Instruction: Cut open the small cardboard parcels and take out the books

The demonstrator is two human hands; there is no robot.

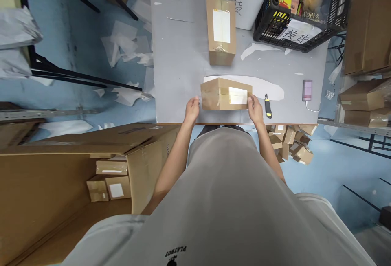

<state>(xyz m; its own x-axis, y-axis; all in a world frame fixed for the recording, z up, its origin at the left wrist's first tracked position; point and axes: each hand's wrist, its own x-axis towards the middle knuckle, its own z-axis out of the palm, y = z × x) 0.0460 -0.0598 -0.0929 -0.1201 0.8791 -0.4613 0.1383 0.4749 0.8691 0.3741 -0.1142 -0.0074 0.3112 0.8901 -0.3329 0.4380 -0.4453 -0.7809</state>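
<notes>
A taped brown carton (224,94) with a white label lies lengthwise near the front edge of the grey table (180,54). At its right end, my right hand (255,108) grips the carton by the corner, thumb and fingers round the edge. My left hand (192,110) is just off the carton's left end, a small gap between them, fingers curled close together; whether anything small is in them is too small to tell. Behind it stands another labelled carton (221,34). To the right of my right hand lies a black and yellow cutter (268,107).
A white foam box (244,9) and a black crate (265,34) of books stand at the back. A phone (307,91) with a cable lies at the right. An open large carton (146,172) is at the lower left; small boxes (289,135) lie below the table.
</notes>
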